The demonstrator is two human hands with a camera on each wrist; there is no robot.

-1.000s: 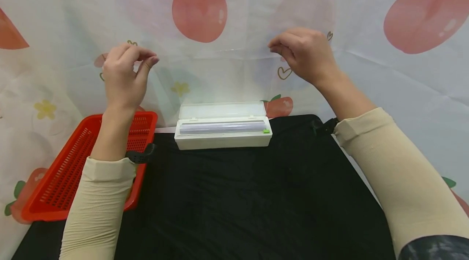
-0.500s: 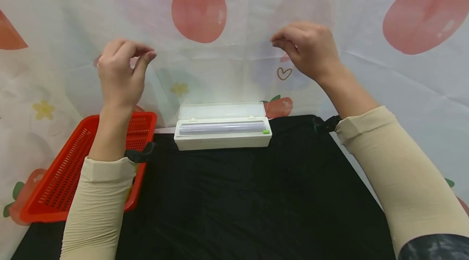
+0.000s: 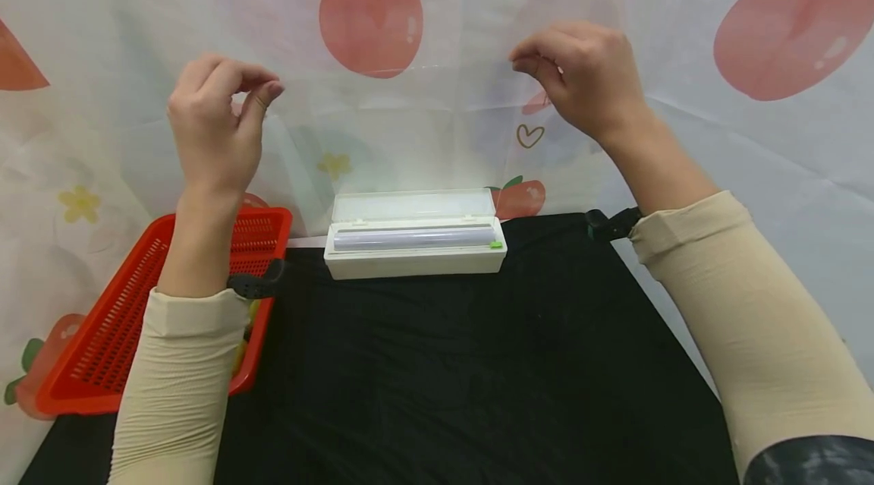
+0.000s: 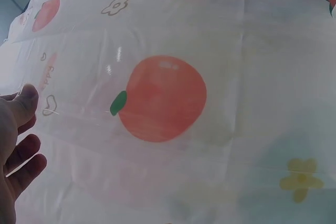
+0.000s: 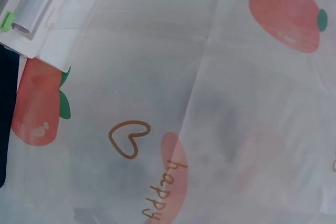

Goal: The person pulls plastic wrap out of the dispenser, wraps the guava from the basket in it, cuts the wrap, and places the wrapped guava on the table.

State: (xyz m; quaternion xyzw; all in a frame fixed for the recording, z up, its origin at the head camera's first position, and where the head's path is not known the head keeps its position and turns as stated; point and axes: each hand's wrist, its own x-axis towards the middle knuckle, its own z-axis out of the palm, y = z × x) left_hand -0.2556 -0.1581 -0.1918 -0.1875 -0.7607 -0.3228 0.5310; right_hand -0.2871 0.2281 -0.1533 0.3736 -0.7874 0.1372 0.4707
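Backdrop [image 3: 751, 159] = biggest risk, I'd say: it's behind the clear film [image 3: 423, 66], & static or slack could make film cling to it. Next, table [image 3: 478, 379]: box [image 3: 413, 265] sits at its far edge, lid [image 3: 413, 204] up; hard or lopsided pull could prob. slide or tip it, no hand being on it. Roll [image 3: 414, 238] lies in box, poss. hops out on same jerk. Film itself spans betw. hands, v. thin; R hand [image 3: 583, 79] a bit higher than L hand [image 3: 217, 117] in head view, so uneven tension may skew, crease or split it. Both hands: thumb & fingertips tog., apparently pinching film's upper edge; contact too faint to see, so a slip wd be easy to miss. Smallest: green tab [image 3: 495, 245], box's R front; film might snag there. Views: head alone gets red basket [image 3: 82, 401], L forearm across it, & both hands at once. L wrist adds bright glints, prob. on film, plus lower fingers [image 4: 29, 171] parted from thumb, hidden in head view. R wrist: no hand in frame, but roll's hollow end shows, beside green tab.
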